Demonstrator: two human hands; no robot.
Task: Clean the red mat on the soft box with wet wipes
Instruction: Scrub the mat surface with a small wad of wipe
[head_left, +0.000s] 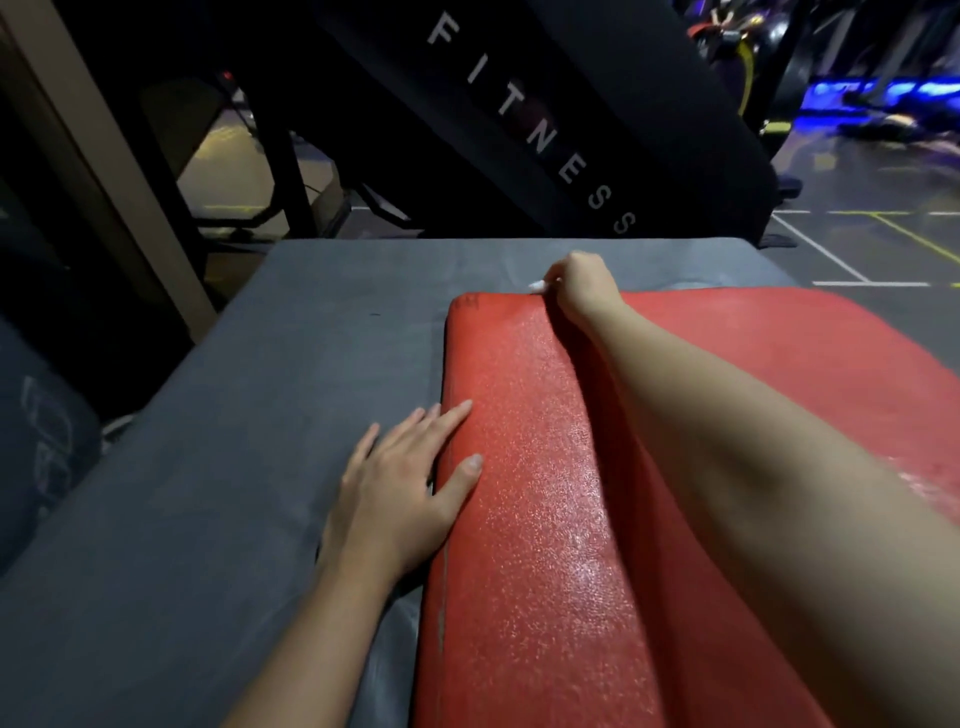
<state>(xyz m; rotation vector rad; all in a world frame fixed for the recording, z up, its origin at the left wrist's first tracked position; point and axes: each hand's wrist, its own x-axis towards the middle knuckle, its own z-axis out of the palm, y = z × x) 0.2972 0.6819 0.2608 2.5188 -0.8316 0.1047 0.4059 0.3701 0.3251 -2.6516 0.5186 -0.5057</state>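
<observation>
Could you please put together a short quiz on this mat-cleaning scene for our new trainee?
1. True or false: the left hand lies flat, palm on the grey soft box, fingertips on the left edge of the red mat.
2. Where is the right hand? A) at the mat's far edge; B) at the mat's near left corner; C) down on the floor.
3. Fill in: the white thing that the right hand holds is a ____.
Key: 1 true; 2 A; 3 wet wipe.
</observation>
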